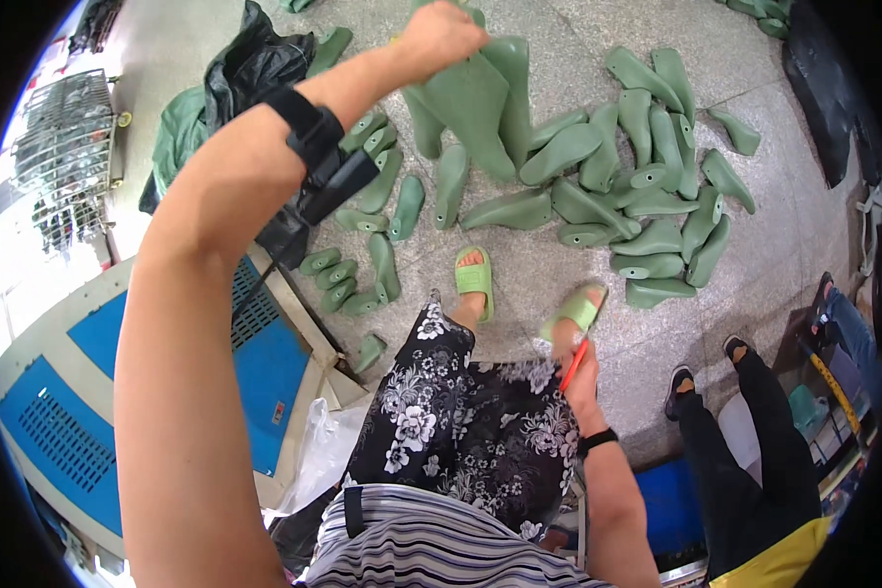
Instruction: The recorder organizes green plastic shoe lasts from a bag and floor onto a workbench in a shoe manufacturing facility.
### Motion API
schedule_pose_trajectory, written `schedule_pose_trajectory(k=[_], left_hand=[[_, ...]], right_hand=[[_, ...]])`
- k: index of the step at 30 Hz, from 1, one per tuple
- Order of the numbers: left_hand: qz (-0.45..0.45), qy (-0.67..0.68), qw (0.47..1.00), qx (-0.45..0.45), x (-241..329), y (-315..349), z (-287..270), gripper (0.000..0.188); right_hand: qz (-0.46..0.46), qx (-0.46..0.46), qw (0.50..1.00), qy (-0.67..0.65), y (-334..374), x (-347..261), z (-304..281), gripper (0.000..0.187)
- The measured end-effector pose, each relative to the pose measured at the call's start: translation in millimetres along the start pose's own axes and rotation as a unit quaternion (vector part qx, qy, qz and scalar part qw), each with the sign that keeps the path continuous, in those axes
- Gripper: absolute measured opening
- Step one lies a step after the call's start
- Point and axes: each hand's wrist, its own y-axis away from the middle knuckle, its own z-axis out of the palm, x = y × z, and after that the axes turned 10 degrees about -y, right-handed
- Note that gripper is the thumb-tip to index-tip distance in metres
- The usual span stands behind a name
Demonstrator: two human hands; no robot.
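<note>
My left hand (441, 41) is raised at the top of the view, closed on green plastic shoe lasts (468, 103). They hang down in a bunch, larger than the rest because they are close. How the fingers grip them is partly hidden. Low beside my right thigh, my right hand (582, 384) is closed on a thin red pen-like stick (573, 366). Many more green shoe lasts (635, 122) lie loosely piled on the floor ahead and to the right. A smaller row of lasts (336, 284) lies toward the left.
Black and green plastic bags (255, 69) are heaped at the left. Nearer stands a cream machine with blue panels (59, 431), beside a clear bag (318, 451). A metal rack (69, 147) is far left. Another person's legs (755, 421) are at the right, near a black sheet (818, 98).
</note>
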Motion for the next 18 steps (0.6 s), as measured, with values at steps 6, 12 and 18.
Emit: schedule_pose_trajectory(k=[6,12,18], left_hand=[[-0.03,0.032,0.986,-0.158,10.0,23.4,137.4,0.012],[-0.233,-0.028,0.961,-0.147,51.0,63.0,271.7,0.014],[-0.129,0.074,0.989,-0.022,-17.7,149.0,306.3,0.008]], right_hand=[[-0.094,-0.135,0.978,0.13,-84.6,-115.6,77.4,0.017],[-0.093,-0.236,0.949,0.187,-194.4,-158.9,140.6,0.032],[-0.056,-0.356,0.924,0.129,-267.1,-137.9,221.3,0.062]])
